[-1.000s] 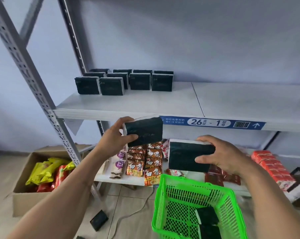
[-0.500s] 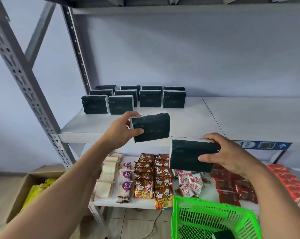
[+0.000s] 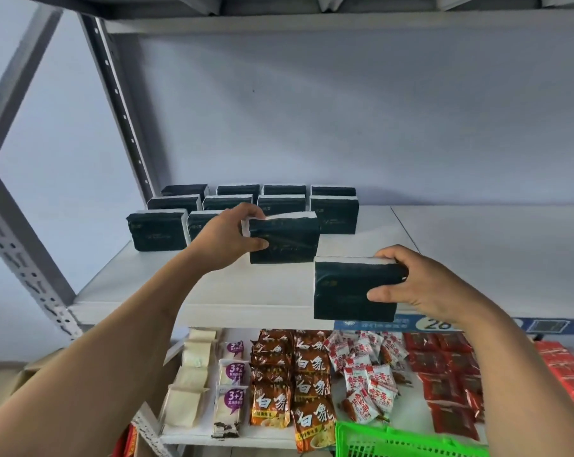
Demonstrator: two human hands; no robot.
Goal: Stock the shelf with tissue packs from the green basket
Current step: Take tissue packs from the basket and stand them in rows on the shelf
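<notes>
Gripping one dark tissue pack (image 3: 284,239) with the left hand (image 3: 224,239), upright over the white shelf (image 3: 476,255) just in front of the stocked rows (image 3: 246,201). Clutching a second pack (image 3: 353,288) in the right hand (image 3: 434,288), out past the shelf's front edge. Green basket (image 3: 407,440) peeking in at the bottom, snack packets (image 3: 308,374) on the lower shelf.

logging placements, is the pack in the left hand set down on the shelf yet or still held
Still held: the left hand grips the tissue pack by its left end over the shelf; whether its base touches cannot be told.
</notes>
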